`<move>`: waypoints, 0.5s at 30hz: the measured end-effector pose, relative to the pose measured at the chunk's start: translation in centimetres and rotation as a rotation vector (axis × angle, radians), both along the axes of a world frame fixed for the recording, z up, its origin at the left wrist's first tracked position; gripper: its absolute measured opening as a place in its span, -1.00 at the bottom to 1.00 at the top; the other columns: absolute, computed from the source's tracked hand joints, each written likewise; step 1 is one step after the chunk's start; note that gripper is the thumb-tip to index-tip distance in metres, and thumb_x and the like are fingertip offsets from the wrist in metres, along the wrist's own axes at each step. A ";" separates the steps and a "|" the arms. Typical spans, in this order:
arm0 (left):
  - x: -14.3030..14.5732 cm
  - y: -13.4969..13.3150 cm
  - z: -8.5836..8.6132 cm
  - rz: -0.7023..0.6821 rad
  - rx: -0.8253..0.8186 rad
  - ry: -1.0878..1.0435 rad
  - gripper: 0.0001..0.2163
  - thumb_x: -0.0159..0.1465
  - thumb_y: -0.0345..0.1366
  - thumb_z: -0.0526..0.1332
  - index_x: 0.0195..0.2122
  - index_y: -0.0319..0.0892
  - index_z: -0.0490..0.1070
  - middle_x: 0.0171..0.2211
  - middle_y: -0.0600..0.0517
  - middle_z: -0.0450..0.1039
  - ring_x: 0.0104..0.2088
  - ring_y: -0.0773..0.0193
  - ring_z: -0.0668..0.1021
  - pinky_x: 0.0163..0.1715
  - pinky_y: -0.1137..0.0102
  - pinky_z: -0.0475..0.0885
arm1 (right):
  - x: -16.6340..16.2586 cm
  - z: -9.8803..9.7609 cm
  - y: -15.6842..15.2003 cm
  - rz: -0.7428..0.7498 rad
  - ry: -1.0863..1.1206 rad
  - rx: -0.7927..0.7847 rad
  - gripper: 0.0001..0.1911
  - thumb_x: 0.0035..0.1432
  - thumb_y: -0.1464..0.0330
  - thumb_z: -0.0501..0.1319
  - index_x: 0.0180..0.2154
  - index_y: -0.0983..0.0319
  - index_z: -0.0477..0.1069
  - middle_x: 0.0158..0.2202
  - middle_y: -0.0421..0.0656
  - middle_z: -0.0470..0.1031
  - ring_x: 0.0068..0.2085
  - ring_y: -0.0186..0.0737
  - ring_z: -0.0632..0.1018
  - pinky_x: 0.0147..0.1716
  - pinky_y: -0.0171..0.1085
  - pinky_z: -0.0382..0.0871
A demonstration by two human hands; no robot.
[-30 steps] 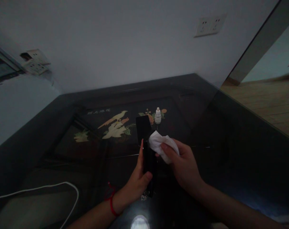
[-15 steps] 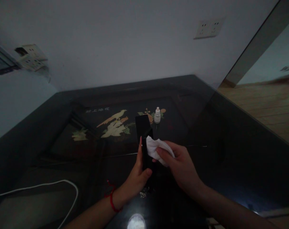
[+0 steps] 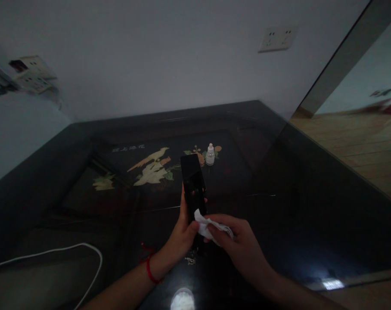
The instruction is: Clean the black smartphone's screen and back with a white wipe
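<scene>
Dark slab point(image 3: 195, 199), phone-like, is in the left hand point(image 3: 181, 234), raised over the counter point(image 3: 279, 224) at centre. Left fingers grip it: thumb on the near left, the others along its left side and under, tips showing at the right edge. Long axis runs away from the person, far end leaning slightly left. Right hand point(image 3: 242, 243) pinches a crumpled white cloth point(image 3: 204, 229) between thumb and fingers. Cloth sits at the slab's near end, by the left thumb; most of the slab lies beyond and left of the right fingers. Left hand is nearer, already holding. Cloth looks in contact with the slab; too dark to be sure. Dropper bottle point(image 3: 210, 156) stands upright beyond, to the right.
</scene>
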State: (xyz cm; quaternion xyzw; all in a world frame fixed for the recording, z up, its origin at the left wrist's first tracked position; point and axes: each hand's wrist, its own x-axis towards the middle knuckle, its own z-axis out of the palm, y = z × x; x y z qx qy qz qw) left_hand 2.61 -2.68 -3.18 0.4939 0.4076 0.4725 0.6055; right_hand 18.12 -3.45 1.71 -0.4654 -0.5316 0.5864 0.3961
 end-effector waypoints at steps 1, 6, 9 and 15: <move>0.0 0.0 -0.1 0.012 -0.007 -0.011 -0.02 0.11 0.23 0.09 0.34 -0.03 -0.54 0.17 -0.18 0.25 -0.05 0.11 0.48 -0.20 0.32 0.43 | 0.0 -0.4 -0.5 0.016 -0.007 -0.028 -0.70 0.07 0.24 0.19 -0.23 0.25 0.58 -0.47 -0.14 0.59 -0.43 -0.23 0.56 -0.40 -0.33 0.39; -0.1 0.1 -0.9 0.077 -0.023 -0.044 -0.08 0.15 0.23 0.04 0.34 -0.02 -0.50 0.22 -0.17 0.19 0.12 0.05 0.37 0.09 0.15 0.28 | 1.2 -2.5 -2.5 0.074 -0.070 -0.115 -0.69 0.06 0.22 0.20 -0.24 0.24 0.59 -0.39 -0.09 0.61 -0.37 -0.19 0.56 -0.35 -0.29 0.39; 0.0 0.2 -1.0 0.072 -0.009 -0.048 -0.06 0.15 0.23 0.05 0.34 -0.04 -0.52 0.27 -0.18 0.12 0.20 0.03 0.30 0.19 0.12 0.16 | 1.7 -2.1 -1.2 0.116 -0.066 -0.116 -0.73 0.05 0.22 0.23 -0.29 0.24 0.59 -0.38 -0.12 0.60 -0.38 -0.22 0.54 -0.36 -0.31 0.37; 0.4 0.2 0.8 0.077 0.064 0.052 -0.05 0.14 0.22 0.07 0.35 -0.09 -0.48 0.39 -0.08 -0.28 0.35 0.11 -0.07 0.28 0.27 -0.06 | -0.6 0.9 4.5 -0.079 0.220 -0.038 -0.70 0.06 0.20 0.26 -0.26 0.29 0.55 -0.52 -0.22 0.52 -0.49 -0.33 0.44 -0.47 -0.38 0.27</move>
